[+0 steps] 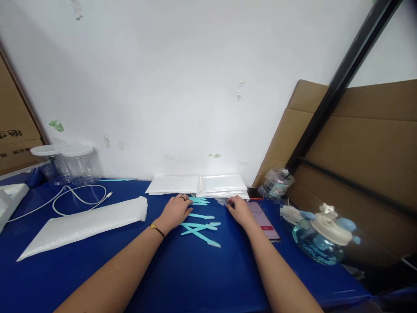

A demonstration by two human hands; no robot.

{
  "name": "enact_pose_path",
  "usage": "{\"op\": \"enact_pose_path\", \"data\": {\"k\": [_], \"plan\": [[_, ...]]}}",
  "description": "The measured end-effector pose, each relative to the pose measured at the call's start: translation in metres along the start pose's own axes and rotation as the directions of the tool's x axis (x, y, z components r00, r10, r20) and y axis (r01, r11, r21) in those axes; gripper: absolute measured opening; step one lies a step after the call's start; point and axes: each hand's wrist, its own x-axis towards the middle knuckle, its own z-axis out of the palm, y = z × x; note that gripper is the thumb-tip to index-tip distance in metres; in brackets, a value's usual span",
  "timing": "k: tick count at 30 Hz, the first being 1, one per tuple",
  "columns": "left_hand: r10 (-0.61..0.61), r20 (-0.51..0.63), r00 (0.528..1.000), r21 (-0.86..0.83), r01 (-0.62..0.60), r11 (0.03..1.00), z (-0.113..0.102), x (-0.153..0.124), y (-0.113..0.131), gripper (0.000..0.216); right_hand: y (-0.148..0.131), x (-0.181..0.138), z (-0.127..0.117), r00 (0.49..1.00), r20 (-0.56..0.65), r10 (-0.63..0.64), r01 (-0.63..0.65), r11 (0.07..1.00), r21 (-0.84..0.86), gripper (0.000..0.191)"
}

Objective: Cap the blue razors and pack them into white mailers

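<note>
Both of my hands reach forward over a blue table (195,278). My left hand (176,209), with rings and a bracelet, lies palm down beside several light blue plastic sticks (200,229) scattered between the hands; its fingertips touch the farthest of them. My right hand (239,208) rests at the near edge of a stack of clear flat bags (223,186), fingers on a small clear packet. Whether it grips the packet is unclear.
A long white padded bag (84,225) and a white cable (78,198) lie left. Clear lidded jars (70,163) stand at the back left. A phone (265,219) lies right of my right hand, then a round water bottle (322,239). Cardboard leans at right.
</note>
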Motion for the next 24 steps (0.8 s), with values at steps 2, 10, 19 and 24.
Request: {"op": "enact_pose_path", "data": {"k": [2,10,19,24], "plan": [[-0.007,0.004,1.000,-0.020,0.008,1.000,-0.001,0.000,0.002,0.024,-0.001,0.000,0.002,1.000,0.007,0.000,0.000,1.000,0.002,0.012],[-0.093,0.089,0.992,-0.192,0.109,0.975,-0.005,0.004,0.003,0.013,-0.007,0.001,0.004,0.999,0.013,-0.036,0.035,0.996,0.081,0.013],[-0.139,0.122,0.983,-0.313,0.171,0.934,-0.004,0.003,0.002,0.016,-0.014,-0.001,-0.003,0.999,0.013,0.044,-0.045,0.933,0.357,0.017],[-0.136,0.119,0.984,-0.417,0.174,0.892,-0.001,0.002,0.000,0.019,-0.031,-0.004,-0.004,0.987,0.149,0.065,-0.147,0.746,0.650,0.034]]}}
